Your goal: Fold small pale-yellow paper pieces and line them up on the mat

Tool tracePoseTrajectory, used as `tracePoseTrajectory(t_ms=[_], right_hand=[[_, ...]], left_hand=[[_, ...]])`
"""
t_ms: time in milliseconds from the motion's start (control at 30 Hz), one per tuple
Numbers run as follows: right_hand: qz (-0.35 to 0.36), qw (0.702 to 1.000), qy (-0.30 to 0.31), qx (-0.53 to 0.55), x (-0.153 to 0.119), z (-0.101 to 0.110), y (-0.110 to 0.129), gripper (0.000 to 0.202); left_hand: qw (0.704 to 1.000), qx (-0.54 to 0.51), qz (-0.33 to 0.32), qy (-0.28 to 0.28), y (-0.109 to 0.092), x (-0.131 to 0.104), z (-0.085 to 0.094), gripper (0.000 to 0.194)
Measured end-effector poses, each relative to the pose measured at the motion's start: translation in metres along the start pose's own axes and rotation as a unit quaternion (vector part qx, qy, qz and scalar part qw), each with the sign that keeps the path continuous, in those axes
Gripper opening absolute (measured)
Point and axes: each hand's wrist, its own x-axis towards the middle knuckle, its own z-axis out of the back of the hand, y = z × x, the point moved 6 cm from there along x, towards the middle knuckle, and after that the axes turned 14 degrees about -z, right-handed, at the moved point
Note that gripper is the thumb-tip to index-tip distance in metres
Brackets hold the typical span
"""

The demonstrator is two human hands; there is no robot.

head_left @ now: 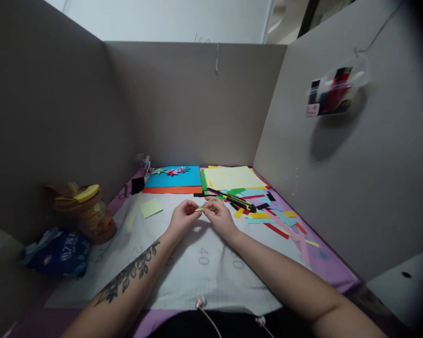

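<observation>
Between both hands, above the white sheet (197,249), is a small folded piece of pale yellow-green paper (201,207). My left hand (185,217) pinches one side of it, thumb against fingers. From the other side my right hand (219,217) grips it the same way; its fingers partly hide the paper. Left of the hands lies a flat pale green paper square (151,208) beside a narrow pale strip (134,216). A yellow and black utility knife (238,202) rests just beyond my right hand.
Many coloured paper scraps (264,213) lie on the right. At the back are folded paper stars (172,172) on blue sheets (190,178) and a stack of pale sheets (232,177). A brown cup (95,218) and blue packet (59,251) stand left. Grey panels (197,103) enclose the table.
</observation>
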Motion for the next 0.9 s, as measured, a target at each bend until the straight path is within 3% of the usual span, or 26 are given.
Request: tracePoseTrajectory(t_ms=[167, 500, 900], right_hand=[[0.001, 1.0, -0.009, -0.01, -0.002, 0.0, 0.004, 0.009], [-0.013, 0.998, -0.051, -0.02, -0.001, 0.002, 0.005, 0.01], [-0.032, 0.998, -0.036, 0.027, -0.002, -0.004, -0.001, 0.005]], left_hand=[[1.0, 0.013, -0.014, -0.013, 0.003, 0.001, 0.0, 0.026], [0.999, 0.035, -0.021, -0.012, -0.011, 0.0, -0.002, 0.025], [0.998, 0.049, -0.011, -0.028, -0.012, 0.001, 0.003, 0.028]])
